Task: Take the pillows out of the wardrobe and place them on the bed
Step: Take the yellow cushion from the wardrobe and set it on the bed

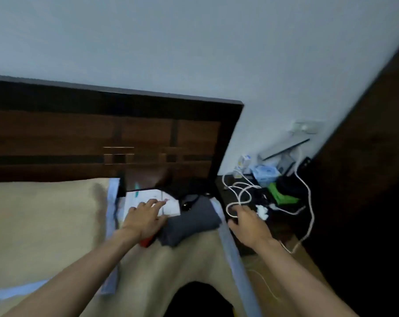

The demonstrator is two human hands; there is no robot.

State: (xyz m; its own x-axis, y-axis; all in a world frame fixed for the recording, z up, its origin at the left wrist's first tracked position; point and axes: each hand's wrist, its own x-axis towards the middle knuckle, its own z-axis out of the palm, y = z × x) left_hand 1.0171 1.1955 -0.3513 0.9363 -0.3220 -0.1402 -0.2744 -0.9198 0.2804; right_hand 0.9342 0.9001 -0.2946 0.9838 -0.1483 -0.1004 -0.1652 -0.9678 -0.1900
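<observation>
Both our hands hang spread and empty: left hand (145, 218) over papers (151, 202) at the bed (45, 225) head, right hand (247, 225) past its right edge; no pillows or wardrobe visible.

Dim, bluish, motion-blurred, perhaps edge-warped

A dark wooden headboard (102, 138) runs across the frame's middle left, behind the beige-covered bed (45, 225). At centre, white papers (152, 200) lie against it, a folded grey cloth (191, 223) just to their right. On the right, a cluttered dark bedside table (280, 225) carries a looped white cable (239, 193).
</observation>
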